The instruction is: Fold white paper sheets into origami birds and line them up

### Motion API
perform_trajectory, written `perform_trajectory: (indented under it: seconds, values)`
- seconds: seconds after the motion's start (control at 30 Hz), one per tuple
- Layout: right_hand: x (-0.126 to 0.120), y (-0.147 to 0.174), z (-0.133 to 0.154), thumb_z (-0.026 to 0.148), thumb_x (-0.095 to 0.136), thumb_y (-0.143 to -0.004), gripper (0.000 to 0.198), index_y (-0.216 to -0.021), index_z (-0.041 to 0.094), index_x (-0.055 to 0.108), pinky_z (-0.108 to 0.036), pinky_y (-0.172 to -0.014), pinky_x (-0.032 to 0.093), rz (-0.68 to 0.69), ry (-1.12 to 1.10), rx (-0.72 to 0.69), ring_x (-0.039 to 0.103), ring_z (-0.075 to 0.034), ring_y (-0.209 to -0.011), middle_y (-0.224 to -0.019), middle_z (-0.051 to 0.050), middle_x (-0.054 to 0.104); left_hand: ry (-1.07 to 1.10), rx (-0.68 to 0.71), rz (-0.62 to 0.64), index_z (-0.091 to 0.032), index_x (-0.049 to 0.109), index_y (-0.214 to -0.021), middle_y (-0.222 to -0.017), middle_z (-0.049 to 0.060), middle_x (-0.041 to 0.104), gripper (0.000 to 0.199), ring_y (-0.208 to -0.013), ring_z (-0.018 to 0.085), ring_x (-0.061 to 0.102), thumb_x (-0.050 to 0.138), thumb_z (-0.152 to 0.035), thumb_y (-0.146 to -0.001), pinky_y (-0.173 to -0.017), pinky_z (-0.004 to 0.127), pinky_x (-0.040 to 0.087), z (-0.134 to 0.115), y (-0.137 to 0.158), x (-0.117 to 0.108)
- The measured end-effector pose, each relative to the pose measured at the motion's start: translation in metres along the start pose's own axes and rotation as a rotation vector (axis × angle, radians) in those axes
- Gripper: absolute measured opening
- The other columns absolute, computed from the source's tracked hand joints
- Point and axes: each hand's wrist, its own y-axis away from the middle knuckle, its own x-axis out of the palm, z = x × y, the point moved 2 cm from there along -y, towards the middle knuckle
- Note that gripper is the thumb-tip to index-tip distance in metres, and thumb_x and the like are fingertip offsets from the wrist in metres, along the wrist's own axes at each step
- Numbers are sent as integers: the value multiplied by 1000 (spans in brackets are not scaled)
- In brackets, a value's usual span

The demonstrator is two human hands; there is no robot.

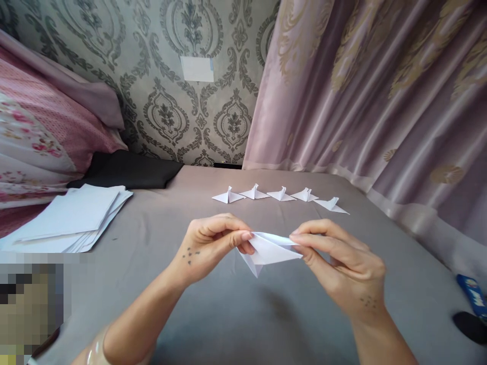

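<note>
A partly folded white paper (272,252) is held up above the grey cloth surface, between both hands. My left hand (213,246) pinches its left end between thumb and fingers. At the upper right corner, the fingertips of my right hand (342,258) grip the paper's edge. One pointed flap hangs down below the left fingers, and the upper layers stand slightly apart. Beyond the hands, several folded white paper figures (256,192) with raised middles and flat pointed sides sit in a row.
A stack of white paper sheets (72,213) lies at the left, with a black folded item (129,170) behind it. Pink curtains (361,91) hang along the right. A blue packet (472,294) and a dark object (470,327) lie at the right edge.
</note>
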Motion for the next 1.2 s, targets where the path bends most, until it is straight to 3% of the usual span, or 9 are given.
perform_trajectory:
  seconds: [0.2,0.4,0.63,0.87,1.03,1.2]
  values:
    - [-5,-4,-4,3,64,-80,26,-92,26,70,-23,-58,48,74,-21,20,62,-11,-72,-88,1,65,-90,50,-27,-15,72,-73,-65,4,69,14,-63,16,64,65,-15,-84,-61,26,54,-3,-1,-4]
    - [-13,-4,-5,14,65,-85,19,-93,31,71,-23,-72,49,47,12,262,63,-12,-86,-94,2,67,-288,179,-10,-15,70,-75,-69,3,69,13,-63,13,62,64,-11,-85,-59,22,50,-6,0,-6]
    - [14,2,10,24,69,-83,29,-112,27,67,-25,-76,50,224,-33,198,60,-14,-90,-100,-2,65,-479,341,111,-13,68,-86,-76,2,68,9,-69,8,62,63,-5,-85,-68,15,49,-4,5,8]
    - [20,2,17,13,64,-86,13,-91,23,71,-28,-66,46,168,48,109,53,-12,-73,-78,0,61,-480,305,146,-14,65,-87,-78,1,66,10,-72,8,61,60,-5,-87,-70,15,48,-3,9,13]
    - [20,2,18,12,63,-86,12,-89,23,69,-28,-66,45,173,77,85,52,-12,-72,-77,0,61,-415,319,196,-14,68,-95,-83,3,68,14,-75,10,64,64,-6,-84,-72,17,50,-2,8,12]
    - [18,4,15,16,65,-86,14,-98,24,67,-29,-72,45,179,109,98,55,-13,-78,-86,0,64,-406,271,143,-15,71,-90,-77,2,69,12,-68,9,64,64,-7,-85,-67,16,50,-1,5,11]
